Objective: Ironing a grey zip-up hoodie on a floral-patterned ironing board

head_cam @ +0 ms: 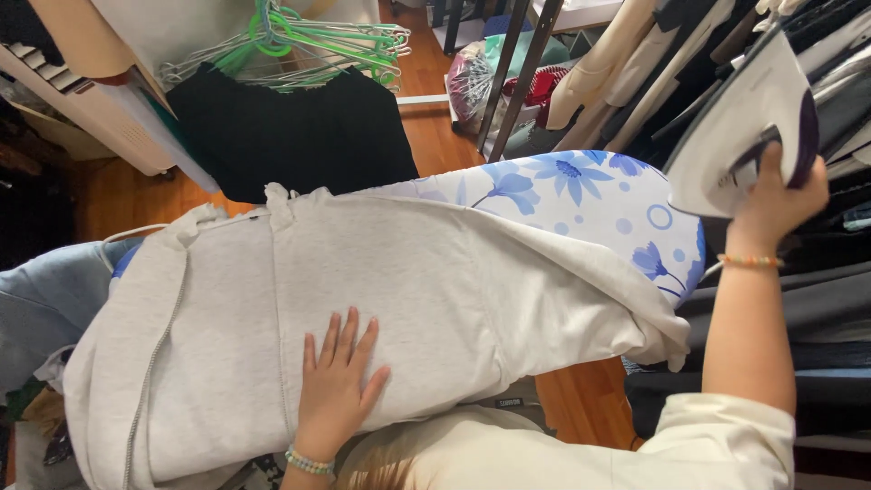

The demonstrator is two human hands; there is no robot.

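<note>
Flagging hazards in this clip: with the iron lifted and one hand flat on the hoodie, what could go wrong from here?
1. The left hand lies flat on the hoodie; if the iron comes down there, the fingers could be burned.
2. The right hand holds the iron raised close to the hanging clothes; its soleplate might scorch them.
3. The hoodie overhangs the board; it may slide off or crease.

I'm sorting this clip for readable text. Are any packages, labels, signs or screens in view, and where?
Small dark tag: at the near edge of the ironing board, below the grey sweatshirt; a short black rectangle, too small to make out.
Clear plastic bag: on the floor beyond the board, bulging, holding white wire hangers.
No signs or screens.
</note>
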